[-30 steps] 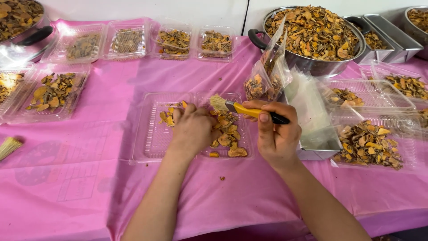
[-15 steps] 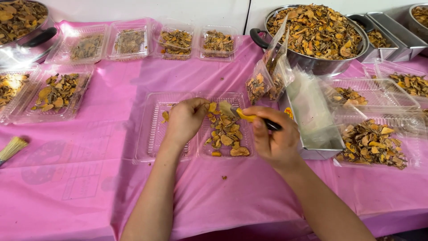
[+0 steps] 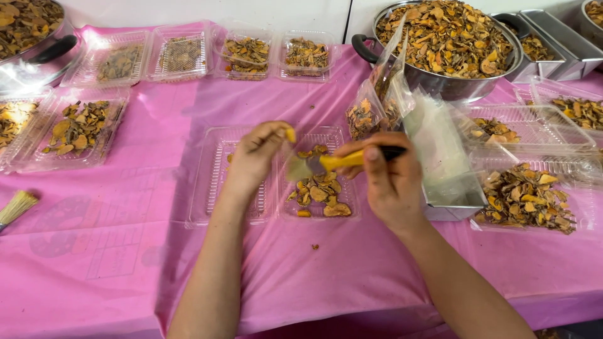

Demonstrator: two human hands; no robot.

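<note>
Pink cloth covers the tabletop [image 3: 94, 251] where we work over a clear double tray [image 3: 217, 188]. Our left hand [image 3: 254, 157] has lifted off the tray, fingers pinched together on a yellow slice [image 3: 290, 134]. Our right hand [image 3: 389, 182] stays clamped on the yellow-handled knife [image 3: 342, 161], now level above the slices [image 3: 320, 191] in the right compartment.

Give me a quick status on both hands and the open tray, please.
Left hand pinching a small yellow piece. Right hand gripping yellow-handled knife. Clear tray beneath, slices in right half. Nothing in the way.
</note>
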